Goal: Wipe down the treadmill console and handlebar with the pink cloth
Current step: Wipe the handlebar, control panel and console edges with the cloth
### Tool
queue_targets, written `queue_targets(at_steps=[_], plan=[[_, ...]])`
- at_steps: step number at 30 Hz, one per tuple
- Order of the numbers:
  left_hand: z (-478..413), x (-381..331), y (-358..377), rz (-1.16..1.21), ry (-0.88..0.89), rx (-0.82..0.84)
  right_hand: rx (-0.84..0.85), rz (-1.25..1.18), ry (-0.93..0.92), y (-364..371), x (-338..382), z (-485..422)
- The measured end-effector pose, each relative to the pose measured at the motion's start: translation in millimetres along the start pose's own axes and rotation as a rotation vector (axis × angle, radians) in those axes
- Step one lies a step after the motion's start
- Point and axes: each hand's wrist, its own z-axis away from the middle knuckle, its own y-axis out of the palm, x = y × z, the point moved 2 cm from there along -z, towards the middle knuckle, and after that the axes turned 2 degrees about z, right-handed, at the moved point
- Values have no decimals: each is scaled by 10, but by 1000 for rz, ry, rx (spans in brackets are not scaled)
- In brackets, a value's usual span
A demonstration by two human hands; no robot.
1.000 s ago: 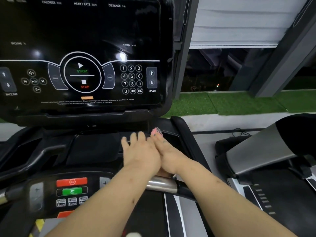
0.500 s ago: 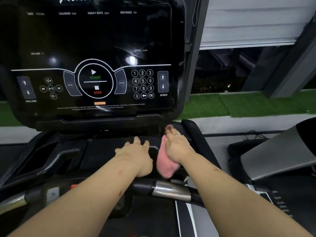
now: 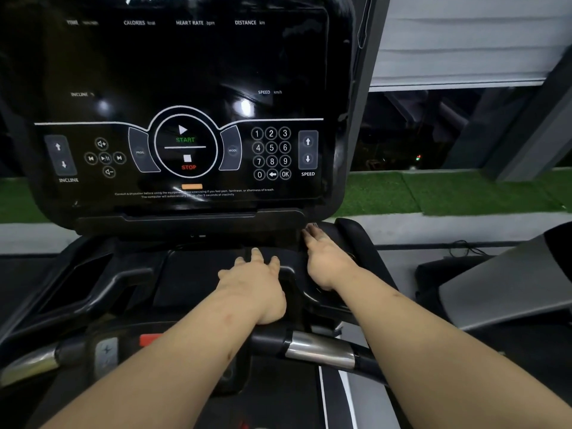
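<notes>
— Left hand point(image 3: 253, 284)?
— Spread flat on the tray point(image 3: 192, 274) below the console point(image 3: 185, 119), gripping nothing.
— Right hand point(image 3: 325, 258)?
— Straight-fingered, pressing the pink cloth point(image 3: 313, 225) into the tray's far right corner; barely a tip visible past the fingertips.

The console point(image 3: 185, 57) reads CALORIES, HEART RATE bpm and DISTANCE km along its top row; lower down are INCLINE and SPEED km/h. The centre ring point(image 3: 185, 147) says START in green and STOP in red, flanked by PROG and MODE. The keypad point(image 3: 271, 153) shows 0–9 and OK. The arrow keys are labelled INCLINE and SPEED. The fine print point(image 3: 195, 192) is partly legible: "feel pain, faintness, or shortness of breath".
</notes>
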Motion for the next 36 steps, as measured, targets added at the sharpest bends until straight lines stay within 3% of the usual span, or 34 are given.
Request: queue_targets(at_steps=[6, 12, 19, 25, 27, 31, 34, 36], plan=[[10, 9, 37, -3, 2, -13, 64, 292, 102, -65, -499, 163], [-6, 8, 41, -14, 8, -16, 66, 599, 89, -114, -695, 312], [-42, 23, 67, -7, -3, -15, 28, 581, 84, -85, -700, 701], [-31, 29, 67, -2, 0, -16, -127, 584, -23, -81, -659, 1181], [-36, 30, 75, -6, -1, -21, -100, 567, 26, -119, -595, 1232], [-35, 25, 56, -15, -4, -16, -93, 328, 216, -173, -549, 1160], [-16, 11, 27, -20, -3, 1, -70, -138, 346, -273, -530, 1161], [0, 6, 18, -26, -1, 1, -151, -480, 367, -444, -473, 1170]])
